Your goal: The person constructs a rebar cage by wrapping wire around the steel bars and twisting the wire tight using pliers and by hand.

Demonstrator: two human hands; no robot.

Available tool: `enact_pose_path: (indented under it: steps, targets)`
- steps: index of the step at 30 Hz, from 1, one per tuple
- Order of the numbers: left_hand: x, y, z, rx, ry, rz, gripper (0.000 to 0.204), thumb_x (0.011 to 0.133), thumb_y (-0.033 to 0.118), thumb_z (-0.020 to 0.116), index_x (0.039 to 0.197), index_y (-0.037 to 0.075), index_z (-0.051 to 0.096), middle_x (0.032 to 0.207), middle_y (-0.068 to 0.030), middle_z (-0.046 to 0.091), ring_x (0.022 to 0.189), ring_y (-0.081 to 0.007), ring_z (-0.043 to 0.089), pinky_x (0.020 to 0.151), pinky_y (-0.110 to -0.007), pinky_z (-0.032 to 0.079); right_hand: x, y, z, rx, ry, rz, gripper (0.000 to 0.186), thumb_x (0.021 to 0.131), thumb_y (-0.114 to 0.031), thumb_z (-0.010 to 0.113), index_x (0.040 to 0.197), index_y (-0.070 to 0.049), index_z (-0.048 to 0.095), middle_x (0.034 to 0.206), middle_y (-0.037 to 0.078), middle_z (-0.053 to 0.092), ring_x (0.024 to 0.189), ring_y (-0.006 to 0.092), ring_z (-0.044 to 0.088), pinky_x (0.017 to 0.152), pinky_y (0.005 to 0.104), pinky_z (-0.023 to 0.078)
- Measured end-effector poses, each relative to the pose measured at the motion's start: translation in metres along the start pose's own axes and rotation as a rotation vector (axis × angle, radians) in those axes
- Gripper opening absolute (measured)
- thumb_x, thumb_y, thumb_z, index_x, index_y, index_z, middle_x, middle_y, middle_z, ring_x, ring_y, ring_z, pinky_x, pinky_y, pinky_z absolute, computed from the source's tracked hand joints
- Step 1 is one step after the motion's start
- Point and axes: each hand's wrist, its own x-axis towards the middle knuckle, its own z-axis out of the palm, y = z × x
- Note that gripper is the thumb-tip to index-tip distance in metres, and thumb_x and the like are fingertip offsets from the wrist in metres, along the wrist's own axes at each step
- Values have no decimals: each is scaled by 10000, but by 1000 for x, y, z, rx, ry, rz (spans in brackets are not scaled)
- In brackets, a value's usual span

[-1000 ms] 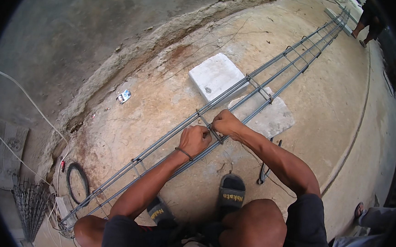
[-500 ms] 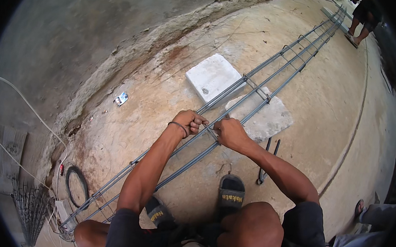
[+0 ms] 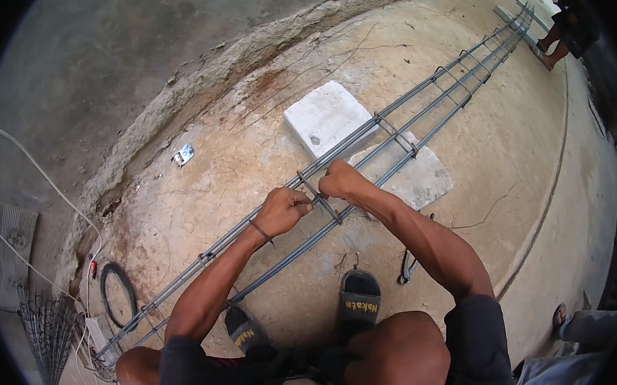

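A small crumpled packet (image 3: 183, 155), pale with a dark patch, lies on the concrete slab (image 3: 511, 156) near its cracked left edge, its print too small to make out. Across the slab runs a long cage of steel bars (image 3: 407, 113), grey and slightly rusted, its parallel rods joined by square stirrups at intervals and stretching from the slab's near left corner to the far right corner. It rests on a white block (image 3: 321, 115) and a flat grey block (image 3: 420, 177) near the slab's middle. A squatting person's left hand (image 3: 283, 211) is closed in a fist on one stirrup (image 3: 319, 197) at the cage's mid-length; the right hand (image 3: 341, 181) is clamped on the same stirrup's upper end, fingers curled under and hidden. Black sandals (image 3: 358, 300) sit at the slab's near edge, with a dark hand tool (image 3: 408, 265) just beside the right foot. A black coil (image 3: 117, 295) and a bundle of thin wires (image 3: 48, 328) lie at the near left, partly cut off by the lens rim. Another person's legs (image 3: 559, 35) show at the far right corner.
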Motion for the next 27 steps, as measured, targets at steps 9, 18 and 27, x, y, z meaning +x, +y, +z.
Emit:
enact_pose_path:
  steps: [9, 18, 27]
  targets:
    - [-8, -14, 37, 1140, -55, 599, 112, 744, 35, 515, 705, -4, 612, 643, -205, 619, 608, -364, 650, 544, -446, 489, 33, -27, -3, -100, -361, 48, 134, 640, -27, 680, 703, 91, 691, 686, 218, 644, 640, 254, 646, 538, 390, 466]
    - [-16, -13, 21, 1015, 92, 354, 189, 852, 205, 595, 873, 57, 711, 674, -190, 644, 633, -365, 652, 595, -451, 502, 18, -1, -1, -380, -248, -288, 298, 556, -132, 845, 699, 81, 693, 733, 222, 679, 718, 312, 687, 641, 393, 527]
    - [0, -19, 20, 632, 385, 432, 254, 727, 206, 769, 940, 71, 745, 848, -194, 659, 804, -323, 670, 657, -416, 516, 4, 12, 3, -222, -147, -312, 281, 550, -149, 838, 720, 27, 699, 756, 211, 682, 764, 370, 682, 714, 425, 536]
